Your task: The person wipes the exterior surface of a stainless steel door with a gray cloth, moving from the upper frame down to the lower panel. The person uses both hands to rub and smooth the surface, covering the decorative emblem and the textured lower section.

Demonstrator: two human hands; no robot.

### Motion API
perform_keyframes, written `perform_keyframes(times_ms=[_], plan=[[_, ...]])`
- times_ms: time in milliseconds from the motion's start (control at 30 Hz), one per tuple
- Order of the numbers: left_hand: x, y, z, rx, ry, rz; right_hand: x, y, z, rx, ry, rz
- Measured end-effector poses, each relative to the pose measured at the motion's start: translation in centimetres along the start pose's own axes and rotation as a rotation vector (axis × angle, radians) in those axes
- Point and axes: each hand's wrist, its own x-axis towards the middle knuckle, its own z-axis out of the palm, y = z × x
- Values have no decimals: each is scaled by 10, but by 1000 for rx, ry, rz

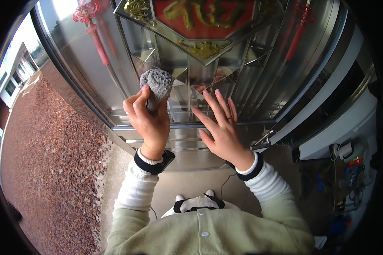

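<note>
Grey fluffy cloth is gripped in the left hand, in front of the metal door, below and left of the red-and-gold plaque. Fingers are closed round its lower part; the cloth is bunched into a wad, probably so a soft face is left free above the grip. Whether the door is touched by it can't be told. Right hand is empty, fingers spread and loosely extended toward the lower door panels; contact unclear, perhaps held up for balance. Red tassels are hung either side of the plaque, seemingly as matched decoration. Black bands are worn over both white cuffs.
</note>
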Motion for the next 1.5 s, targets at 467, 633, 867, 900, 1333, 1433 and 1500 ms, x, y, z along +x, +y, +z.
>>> perform_keyframes(times_ms=[467,633,867,900,1333,1433,1500], plan=[[14,35,12,-123,-446,293,-20,39,-37,-88,112,111],[66,35,9,-80,-271,300,-20,48,-47,-108,115,124],[139,37,12,-21,-46,358,-23,51,-52,-119,103,112],[148,39,19,-85,43,361,-24,52,-52,-112,98,114],[107,122,82,-104,-105,477,-51,73,-57,-63,165,186],[91,131,88,-115,-186,513,-59,78,-60,-54,183,212],[80,136,89,-124,-227,521,-62,79,-61,-46,194,230]])
